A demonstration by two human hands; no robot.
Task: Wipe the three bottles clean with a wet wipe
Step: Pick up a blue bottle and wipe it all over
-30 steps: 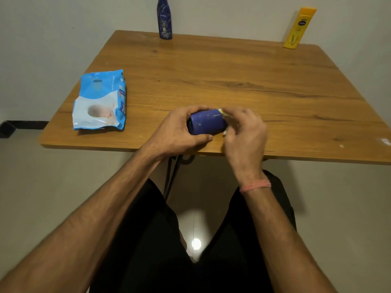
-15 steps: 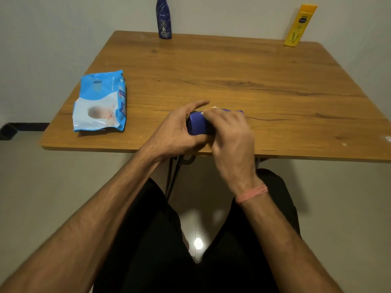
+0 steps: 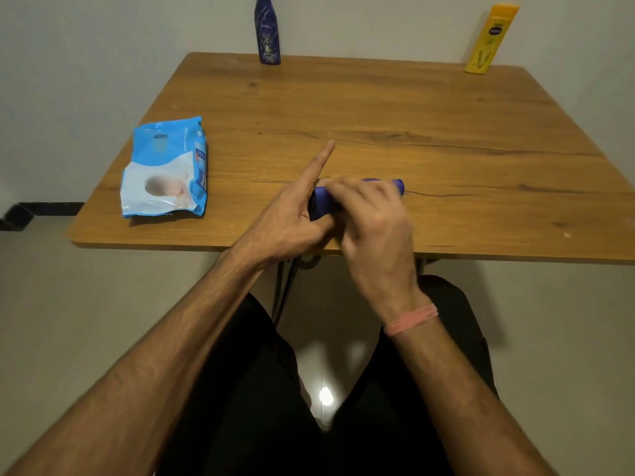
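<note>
A small blue bottle (image 3: 323, 201) lies on its side near the front edge of the wooden table (image 3: 378, 108). My left hand (image 3: 292, 214) holds its left end, thumb under it and index finger pointing straight out. My right hand (image 3: 374, 214) is curled over the bottle's middle. The wet wipe is hidden under its fingers. Only the bottle's right tip shows past that hand. A tall dark blue bottle (image 3: 267, 32) stands at the table's back edge. At the back right corner a yellow bottle (image 3: 489, 39) leans on the wall.
A blue and white pack of wet wipes (image 3: 166, 170) lies flat at the table's front left. The table stands against a plain wall at the back. My legs are below the front edge.
My right hand has slid left along the bottle, from its right end over the middle. My left index finger has lifted off the bottle and now points out. The white wipe edge is hidden.
</note>
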